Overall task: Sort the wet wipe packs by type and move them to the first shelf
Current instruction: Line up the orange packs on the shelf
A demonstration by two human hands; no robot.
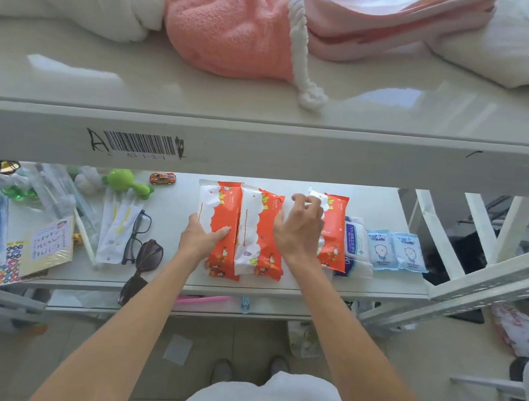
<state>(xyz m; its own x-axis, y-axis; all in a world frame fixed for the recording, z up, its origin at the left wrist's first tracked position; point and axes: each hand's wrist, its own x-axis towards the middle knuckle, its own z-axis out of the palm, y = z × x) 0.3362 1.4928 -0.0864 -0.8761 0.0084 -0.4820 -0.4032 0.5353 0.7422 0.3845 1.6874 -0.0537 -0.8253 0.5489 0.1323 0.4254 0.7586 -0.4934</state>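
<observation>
Three orange-and-white wet wipe packs lie side by side on the lower shelf (381,284): the left pack (220,207), the middle pack (256,233), and the right pack (333,225). My left hand (202,237) grips the near left edge of the left pack, thumb on top. My right hand (298,230) hovers with curled fingers over the gap between the middle and right packs, fingertips at the right pack's white top. A blue-and-white wipe pack (354,246) and two small light-blue packs (378,249) (409,252) lie to the right.
The upper shelf (268,121) overhangs, carrying white and pink towels (223,13). Left of the packs lie glasses (136,235), sunglasses (141,267), a green toy (124,181), a toy car (162,178), stickers and plastic bags. White shelf braces (472,278) slant at the right.
</observation>
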